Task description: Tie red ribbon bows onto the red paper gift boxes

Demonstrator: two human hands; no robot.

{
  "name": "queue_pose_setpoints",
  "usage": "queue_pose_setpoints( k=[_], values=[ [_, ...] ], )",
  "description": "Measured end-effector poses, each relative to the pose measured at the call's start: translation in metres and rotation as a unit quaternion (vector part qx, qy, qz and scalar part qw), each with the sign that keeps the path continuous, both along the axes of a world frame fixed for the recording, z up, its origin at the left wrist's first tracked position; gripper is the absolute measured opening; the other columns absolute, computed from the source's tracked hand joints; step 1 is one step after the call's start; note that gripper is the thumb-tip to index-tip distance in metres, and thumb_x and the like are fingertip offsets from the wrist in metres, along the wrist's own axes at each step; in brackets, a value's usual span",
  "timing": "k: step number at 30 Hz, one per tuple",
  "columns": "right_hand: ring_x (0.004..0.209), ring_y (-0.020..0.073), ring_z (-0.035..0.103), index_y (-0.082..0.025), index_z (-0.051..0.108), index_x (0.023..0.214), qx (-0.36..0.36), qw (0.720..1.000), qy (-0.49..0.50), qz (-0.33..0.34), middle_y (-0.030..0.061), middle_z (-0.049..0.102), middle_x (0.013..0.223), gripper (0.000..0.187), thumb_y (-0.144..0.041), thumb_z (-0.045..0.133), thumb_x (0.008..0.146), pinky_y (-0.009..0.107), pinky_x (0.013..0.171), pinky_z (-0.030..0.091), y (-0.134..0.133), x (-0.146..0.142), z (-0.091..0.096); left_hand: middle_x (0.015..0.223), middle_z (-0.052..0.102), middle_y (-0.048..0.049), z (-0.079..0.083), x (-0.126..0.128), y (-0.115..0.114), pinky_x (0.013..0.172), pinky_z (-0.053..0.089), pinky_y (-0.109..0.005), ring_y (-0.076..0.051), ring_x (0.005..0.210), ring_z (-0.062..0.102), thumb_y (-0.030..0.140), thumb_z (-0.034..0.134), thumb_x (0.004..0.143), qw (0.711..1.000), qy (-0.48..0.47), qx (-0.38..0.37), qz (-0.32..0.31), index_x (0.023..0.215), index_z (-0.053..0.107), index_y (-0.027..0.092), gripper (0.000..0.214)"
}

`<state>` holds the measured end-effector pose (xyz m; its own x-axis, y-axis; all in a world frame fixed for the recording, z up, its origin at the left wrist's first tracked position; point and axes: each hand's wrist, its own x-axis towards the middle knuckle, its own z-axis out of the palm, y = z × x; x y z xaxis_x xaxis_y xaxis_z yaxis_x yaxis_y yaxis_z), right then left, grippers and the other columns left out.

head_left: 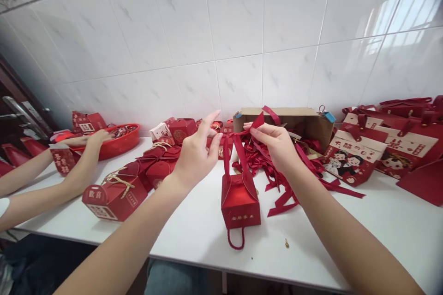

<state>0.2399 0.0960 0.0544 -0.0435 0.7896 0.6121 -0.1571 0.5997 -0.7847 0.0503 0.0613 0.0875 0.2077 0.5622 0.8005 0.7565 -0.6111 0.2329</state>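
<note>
A small red gift box (241,200) with gold characters is in front of me, its dark red ribbon (245,159) rising in two strands from the top. My left hand (198,154) is closed on one side of that ribbon, thumb against fingers, with the index finger pointing up. On the other side my right hand (275,142) pinches the ribbon, and a loose end sticks up above its fingers. Between the hands the ribbon is pulled across, with a crossing or knot over the box. A twisted red cord loop (236,241) pokes out at the box's lower edge.
Loose ribbons (273,177) spill from a cardboard box (320,133) by the tiled wall. Red gift bags (356,152) stand at right. Finished-looking red boxes (119,193) are left, beside another person's hands (98,140) at a red basin (129,144). A tiny gold piece (286,243) lies near the front edge.
</note>
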Motion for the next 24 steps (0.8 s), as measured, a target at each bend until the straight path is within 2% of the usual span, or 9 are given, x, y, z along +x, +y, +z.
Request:
queue_pose_setpoints(
  k=[3, 6, 8, 12, 15, 18, 19, 21, 24],
  values=[
    [0.068, 0.0152, 0.058, -0.018, 0.070, 0.069, -0.082, 0.994, -0.021, -0.070, 0.0011, 0.065, 0.069, 0.017, -0.034, 0.069, 0.075, 0.028, 0.065, 0.045, -0.010, 0.020, -0.012, 0.071, 0.064, 0.0031, 0.003, -0.023, -0.004, 0.074, 0.047, -0.024, -0.012, 0.065, 0.058, 0.021, 0.058, 0.083, 0.996, 0.068, 0.022, 0.054, 0.131, 0.050, 0.017, 0.049],
    [0.064, 0.0164, 0.057, -0.016, 0.069, 0.071, -0.107, 0.969, -0.124, -0.185, 0.0023, 0.064, 0.067, 0.023, -0.038, 0.065, 0.075, 0.028, 0.060, 0.043, -0.026, 0.052, -0.039, 0.067, 0.061, 0.0050, 0.001, -0.056, -0.012, 0.074, 0.046, -0.024, -0.012, 0.062, 0.057, 0.024, 0.058, 0.082, 0.993, 0.097, -0.038, 0.055, 0.135, 0.048, 0.019, 0.055],
    [0.059, 0.0164, 0.054, -0.016, 0.066, 0.064, -0.124, 0.940, -0.181, -0.262, 0.0016, 0.060, 0.059, 0.027, -0.040, 0.062, 0.074, 0.028, 0.056, 0.041, -0.037, 0.075, -0.062, 0.066, 0.060, 0.0054, -0.008, -0.081, -0.017, 0.073, 0.047, -0.025, -0.013, 0.061, 0.057, 0.026, 0.055, 0.081, 0.988, 0.101, -0.104, 0.058, 0.138, 0.044, 0.019, 0.058],
    [0.053, 0.0180, 0.052, -0.018, 0.059, 0.049, -0.141, 0.912, -0.229, -0.310, 0.0006, 0.052, 0.048, 0.029, -0.040, 0.062, 0.067, 0.030, 0.053, 0.041, -0.046, 0.108, -0.097, 0.061, 0.059, 0.0051, -0.045, -0.123, -0.018, 0.061, 0.046, -0.025, -0.015, 0.056, 0.056, 0.030, 0.053, 0.079, 0.956, 0.088, -0.271, 0.069, 0.142, 0.037, 0.013, 0.067],
    [0.078, 0.0286, 0.060, -0.018, 0.064, 0.057, -0.127, 0.888, -0.254, -0.361, 0.0080, 0.064, 0.073, 0.021, -0.038, 0.063, 0.064, 0.041, 0.072, 0.046, -0.043, 0.110, -0.102, 0.068, 0.061, 0.0018, -0.068, -0.129, -0.012, 0.062, 0.048, -0.027, -0.017, 0.062, 0.059, 0.033, 0.055, 0.078, 0.943, 0.088, -0.320, 0.000, 0.131, 0.049, 0.015, 0.056],
    [0.116, 0.0346, 0.047, -0.018, 0.068, 0.093, -0.049, 0.868, -0.239, -0.431, 0.0152, 0.057, 0.119, 0.031, -0.038, 0.058, 0.072, 0.050, 0.098, 0.034, -0.035, 0.091, -0.087, 0.106, 0.061, -0.0084, -0.076, -0.111, -0.007, 0.087, 0.047, -0.036, -0.024, 0.098, 0.060, 0.034, 0.058, 0.077, 0.957, 0.049, -0.285, -0.030, 0.113, 0.060, 0.019, 0.039],
    [0.119, 0.0328, 0.046, -0.019, 0.066, 0.100, -0.016, 0.875, -0.235, -0.423, 0.0154, 0.055, 0.123, 0.032, -0.038, 0.056, 0.076, 0.050, 0.102, 0.032, -0.033, 0.080, -0.080, 0.117, 0.057, -0.0101, -0.077, -0.101, -0.006, 0.097, 0.042, -0.039, -0.026, 0.109, 0.056, 0.033, 0.057, 0.078, 0.962, 0.030, -0.269, -0.037, 0.110, 0.060, 0.019, 0.035],
    [0.109, 0.0280, 0.053, -0.020, 0.063, 0.097, 0.021, 0.913, -0.244, -0.327, 0.0134, 0.060, 0.112, 0.025, -0.036, 0.052, 0.082, 0.044, 0.098, 0.037, -0.029, 0.057, -0.069, 0.124, 0.052, -0.0102, -0.078, -0.080, -0.005, 0.106, 0.035, -0.041, -0.025, 0.119, 0.050, 0.030, 0.055, 0.079, 0.965, -0.003, -0.257, -0.060, 0.112, 0.056, 0.020, 0.034],
    [0.081, 0.0217, 0.059, -0.020, 0.059, 0.082, -0.024, 0.945, -0.285, -0.161, 0.0070, 0.064, 0.085, 0.020, -0.038, 0.051, 0.086, 0.036, 0.076, 0.046, -0.023, 0.023, -0.067, 0.130, 0.050, -0.0086, -0.087, -0.053, -0.001, 0.109, 0.035, -0.039, -0.023, 0.125, 0.046, 0.028, 0.057, 0.079, 0.951, -0.029, -0.289, -0.109, 0.122, 0.048, 0.023, 0.044]
  ],
)
